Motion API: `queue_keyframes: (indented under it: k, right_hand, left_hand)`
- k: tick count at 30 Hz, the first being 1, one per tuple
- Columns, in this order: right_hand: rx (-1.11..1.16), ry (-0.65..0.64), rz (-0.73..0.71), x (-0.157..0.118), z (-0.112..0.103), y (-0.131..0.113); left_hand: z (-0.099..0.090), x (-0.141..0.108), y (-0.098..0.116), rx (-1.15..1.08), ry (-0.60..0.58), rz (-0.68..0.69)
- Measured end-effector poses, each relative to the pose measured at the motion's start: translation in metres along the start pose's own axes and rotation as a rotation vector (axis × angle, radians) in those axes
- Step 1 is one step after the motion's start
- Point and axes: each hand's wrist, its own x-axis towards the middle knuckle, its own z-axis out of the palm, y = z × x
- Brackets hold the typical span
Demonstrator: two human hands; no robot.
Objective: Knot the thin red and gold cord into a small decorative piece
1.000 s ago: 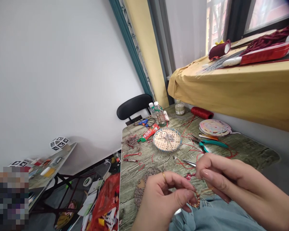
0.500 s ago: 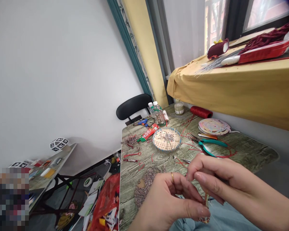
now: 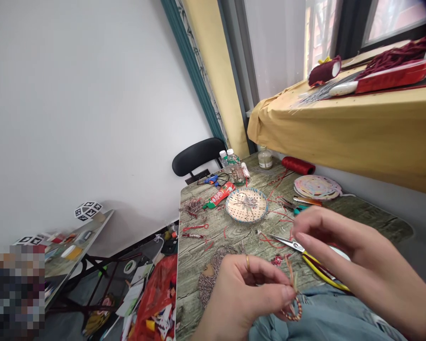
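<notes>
My left hand [image 3: 248, 296] pinches a small loop of braided cord [image 3: 298, 312], mottled red and cream, between thumb and fingers. Loose strands stick up from the pinch. To the upper right, my right hand [image 3: 362, 258] is apart from the loop, its fingers curled and thumb close to them; anything in that pinch is hidden. Scissors [image 3: 294, 245] with yellow-edged handles lie on the table, partly behind my right hand. A little red knotted piece [image 3: 277, 260] rests between the hands. Beside my left wrist is a wound bundle of mottled cord [image 3: 213, 272].
A round woven basket [image 3: 246, 220] stands mid-table near a red-green tube [image 3: 222, 194]. Teal-handled pliers [image 3: 298, 209], red threads and a pastel coiled disc [image 3: 317, 187] are at the right. Bottles [image 3: 237, 171] and a red spool [image 3: 298, 166] stand at the back.
My right hand has moved up and right, away from the left hand and the cord loop. The loop and scissors show more fully. My left hand keeps its pinch, slightly shifted left.
</notes>
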Motion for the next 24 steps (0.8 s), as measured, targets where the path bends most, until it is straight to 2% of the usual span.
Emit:
queue_keyframes:
  k: [4, 10, 14, 17, 20, 24]
  right_hand:
    - [-0.002, -0.069, 0.005, -0.010, -0.001, 0.010]
    - [0.191, 0.024, 0.052, -0.005, 0.007, 0.003]
    - [0.242, 0.093, 0.114, -0.001, 0.013, -0.003]
    - [0.237, 0.118, 0.099, -0.001, 0.014, -0.001]
    - [0.250, 0.085, 0.082, -0.001, 0.013, 0.004]
    - [0.281, 0.021, 0.152, 0.003, 0.007, 0.008]
  left_hand:
    - [0.004, -0.004, 0.004, -0.008, 0.093, 0.093]
    - [0.014, -0.006, 0.007, 0.058, 0.234, 0.180]
    - [0.016, -0.006, 0.006, 0.029, 0.242, 0.177]
    - [0.015, -0.005, 0.005, 0.032, 0.238, 0.179]
    - [0.013, -0.004, 0.005, 0.069, 0.237, 0.197]
    - [0.013, -0.004, 0.005, 0.064, 0.249, 0.196]
